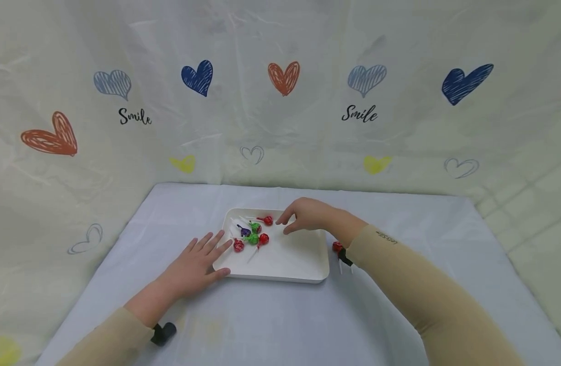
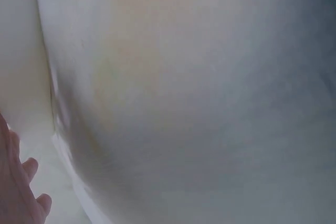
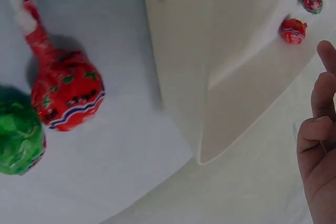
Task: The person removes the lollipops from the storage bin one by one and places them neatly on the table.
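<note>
A white rectangular tray (image 1: pixel 285 264) lies on the table with several wrapped lollipops gathered in its left half. Among them are a red lollipop (image 1: pixel 263 239), a green lollipop (image 1: pixel 253 239) and a purple lollipop (image 1: pixel 245 232). My left hand (image 1: pixel 195 267) is at the tray's left edge, fingers spread and straight, thumb near the front corner. Over the tray's far side hangs my right hand (image 1: pixel 308 214), its fingers bent loosely downward with nothing between them. To its left is another red lollipop (image 1: pixel 268 220), inside the tray near the back rim.
Outside the tray on the right lie a red lollipop (image 3: pixel 68 93) and a green lollipop (image 3: pixel 18 137), partly hidden by the right wrist in the head view. A white cloth (image 1: pixel 262 320) covers the table. Behind it hangs a curtain (image 1: pixel 326 137) printed with hearts.
</note>
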The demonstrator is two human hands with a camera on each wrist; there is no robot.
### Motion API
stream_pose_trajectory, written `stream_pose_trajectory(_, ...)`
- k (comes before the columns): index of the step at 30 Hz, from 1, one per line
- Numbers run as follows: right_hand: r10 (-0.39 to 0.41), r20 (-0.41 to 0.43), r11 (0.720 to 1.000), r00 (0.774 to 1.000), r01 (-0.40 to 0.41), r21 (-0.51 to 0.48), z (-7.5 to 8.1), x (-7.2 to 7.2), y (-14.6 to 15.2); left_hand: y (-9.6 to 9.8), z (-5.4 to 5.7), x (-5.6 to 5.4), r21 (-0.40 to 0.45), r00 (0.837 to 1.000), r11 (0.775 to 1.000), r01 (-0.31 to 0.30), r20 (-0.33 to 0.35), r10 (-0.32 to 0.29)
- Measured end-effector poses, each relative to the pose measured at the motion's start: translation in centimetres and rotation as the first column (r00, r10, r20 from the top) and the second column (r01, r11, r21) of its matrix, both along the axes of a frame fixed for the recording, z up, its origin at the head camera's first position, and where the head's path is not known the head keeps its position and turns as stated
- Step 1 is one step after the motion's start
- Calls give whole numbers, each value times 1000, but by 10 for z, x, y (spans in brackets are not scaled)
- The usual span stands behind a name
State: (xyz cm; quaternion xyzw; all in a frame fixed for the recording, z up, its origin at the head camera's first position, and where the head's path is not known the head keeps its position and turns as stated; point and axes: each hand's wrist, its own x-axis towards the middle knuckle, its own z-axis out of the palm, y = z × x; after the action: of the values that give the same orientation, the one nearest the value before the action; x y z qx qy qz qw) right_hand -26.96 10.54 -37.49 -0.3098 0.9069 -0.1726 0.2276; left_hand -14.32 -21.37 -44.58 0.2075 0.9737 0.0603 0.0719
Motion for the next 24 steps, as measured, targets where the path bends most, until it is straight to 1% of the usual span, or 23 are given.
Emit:
stream_pose_trajectory(6, 23, -10, 999, 1000, -23, 35, -2, -2, -24, -1, -4, -2, -3, 1000, 1000, 5, -12, -5)
stream_pose_trajectory(14, 58, -21, 993, 998, -55, 102, -8, -4, -46, -2, -5, -2, 12, 1000, 1000, 7, -13, -6)
stream_pose_trajectory(18, 63, -26, 990, 998, -59, 129, -13, -4, -55, -3, -5, -2, 19, 1000, 1000, 10, -20, -9)
stream_pose_trajectory(24, 57, -36, 982, 998, -50, 182, -20, -2, -67, -3, -5, -2, 17, 1000, 1000, 4, -8, -4)
